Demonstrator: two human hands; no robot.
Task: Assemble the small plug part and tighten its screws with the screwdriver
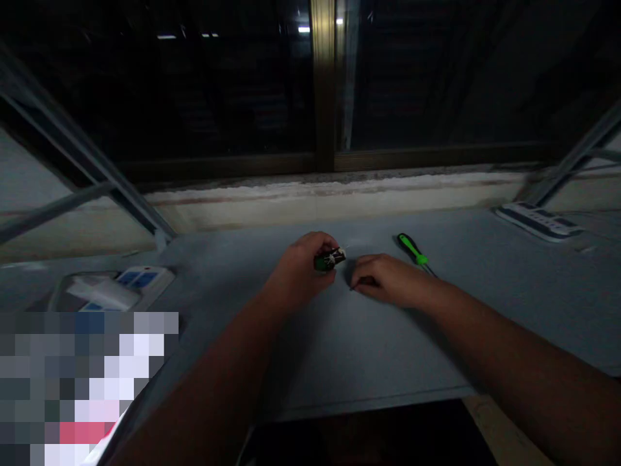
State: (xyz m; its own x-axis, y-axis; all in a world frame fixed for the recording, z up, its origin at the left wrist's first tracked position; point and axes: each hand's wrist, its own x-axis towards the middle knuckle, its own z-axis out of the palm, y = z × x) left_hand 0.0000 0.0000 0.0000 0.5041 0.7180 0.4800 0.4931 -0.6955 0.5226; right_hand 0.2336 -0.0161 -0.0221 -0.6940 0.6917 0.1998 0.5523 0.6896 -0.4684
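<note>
Far left, a metal frame bar [121, 188] slants down to the grey table [330, 349]; a white power strip with blue panels [145, 278] lies on the tabletop, a whitish object [104, 292] over part of it. Lower left corner is pixelated, contents hidden. Near the middle, left hand [303, 265], palm side toward the right, fingers narrow, thumb below and fingers above, gripping a small dark-green part with whitish bits [330, 259], held just above the table, its whitish end pointing right. Just right of it, apart from the part, right hand [381, 278], low at the tabletop, fingers curled, thumb and index pinched close on what looks like a tiny dark piece [352, 288], too dim to name. Beyond the right forearm, a green-and-black screwdriver [412, 248] lies on the table, handle away from the person, shaft running toward the forearm. Far right, another white-and-dark strip [538, 221] lies near the wall, by a second metal frame bar [575, 162].
</note>
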